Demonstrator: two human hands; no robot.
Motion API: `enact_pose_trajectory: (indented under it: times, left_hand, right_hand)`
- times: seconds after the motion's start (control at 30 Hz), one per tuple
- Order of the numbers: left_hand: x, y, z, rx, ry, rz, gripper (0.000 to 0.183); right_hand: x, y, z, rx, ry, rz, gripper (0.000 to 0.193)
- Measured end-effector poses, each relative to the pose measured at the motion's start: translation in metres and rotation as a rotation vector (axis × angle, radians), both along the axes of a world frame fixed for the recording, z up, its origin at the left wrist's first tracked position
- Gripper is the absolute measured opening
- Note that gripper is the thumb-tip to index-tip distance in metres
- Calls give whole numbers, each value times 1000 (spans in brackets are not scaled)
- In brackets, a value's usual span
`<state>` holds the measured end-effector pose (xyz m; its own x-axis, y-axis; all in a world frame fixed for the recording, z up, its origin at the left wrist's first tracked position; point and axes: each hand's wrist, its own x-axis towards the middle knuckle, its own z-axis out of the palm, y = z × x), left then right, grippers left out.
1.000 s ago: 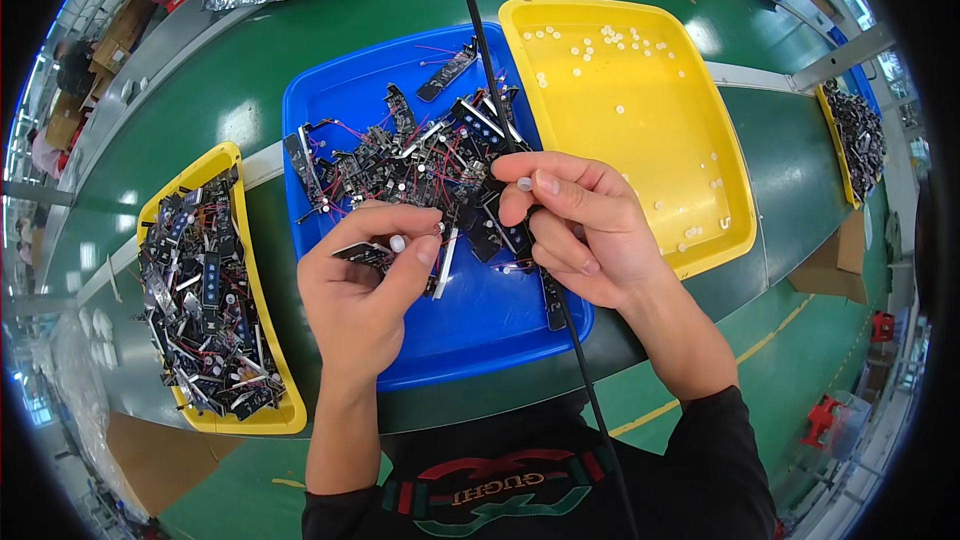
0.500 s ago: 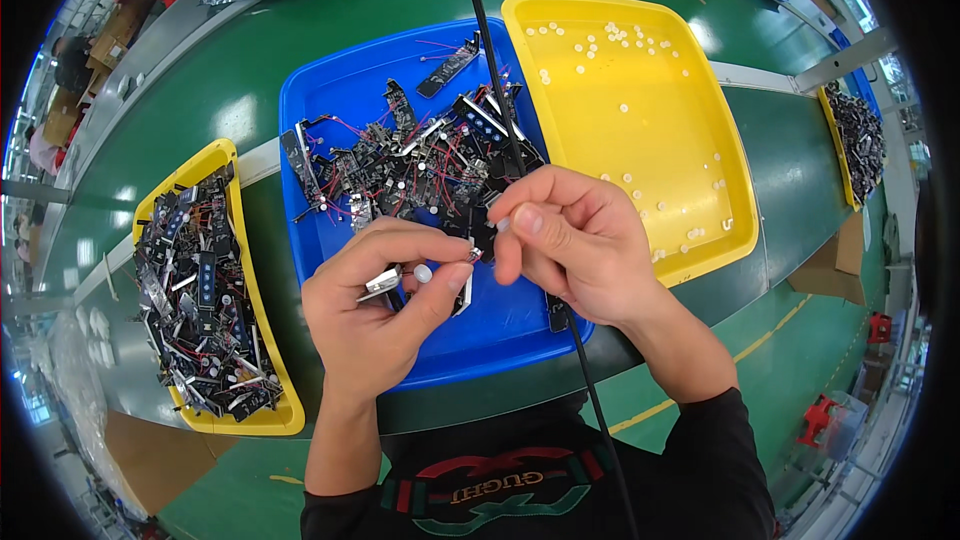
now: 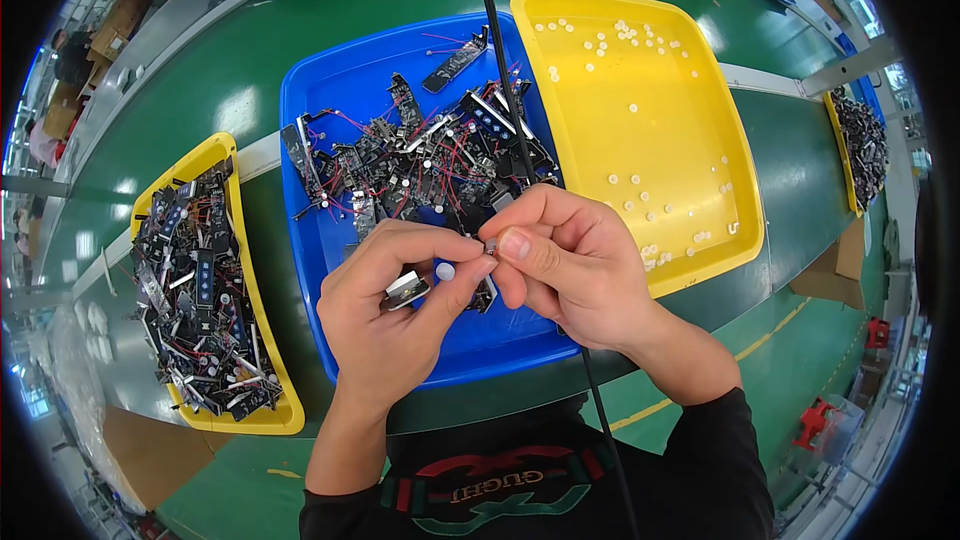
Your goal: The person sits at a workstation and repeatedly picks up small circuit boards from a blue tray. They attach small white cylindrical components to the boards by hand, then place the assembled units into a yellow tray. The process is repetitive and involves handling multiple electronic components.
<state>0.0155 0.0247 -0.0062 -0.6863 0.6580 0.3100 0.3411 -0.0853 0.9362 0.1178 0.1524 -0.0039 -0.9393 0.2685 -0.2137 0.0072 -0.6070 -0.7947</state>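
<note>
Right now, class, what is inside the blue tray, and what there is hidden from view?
The blue tray holds a jumbled heap of dark, red-wired electronic parts. Upper pieces cover whatever lies beneath; the left hand and right hand block part of the tray's nearer half.

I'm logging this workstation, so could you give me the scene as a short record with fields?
Left hand: holds a small circuit board, a white disc beside it
Right hand: pinches a small pale piece; fingertips of both hands meet
Blue tray: beneath the hands, holding piled boards and red wires
Large yellow tray: to the right, with scattered small white pieces
Small yellow tray: to the left, heaped with electronic parts
Black cable: hangs across the view
</note>
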Motion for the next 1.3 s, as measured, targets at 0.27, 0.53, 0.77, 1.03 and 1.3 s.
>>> enact_pose_trajectory:
  times: [0.27,0.53,0.77,1.03,1.3]
  left_hand:
    - [-2,-3,1,-39,36,20,20]
    - [0,-3,7,-35,-223,-27,26]
    - [0,-6,5,-36,-254,-45,31]
    - [-5,-7,6,0,-307,-105,23]
    - [-8,-8,1,228,-394,-276,11]
  right_hand:
    - [-1,3,0,-90,-24,80,16]
    - [3,1,2,186,29,67,17]
    - [6,-4,0,377,138,24,16]
    - [3,-8,-6,534,279,-63,24]
    - [13,-3,10,292,200,65,24]
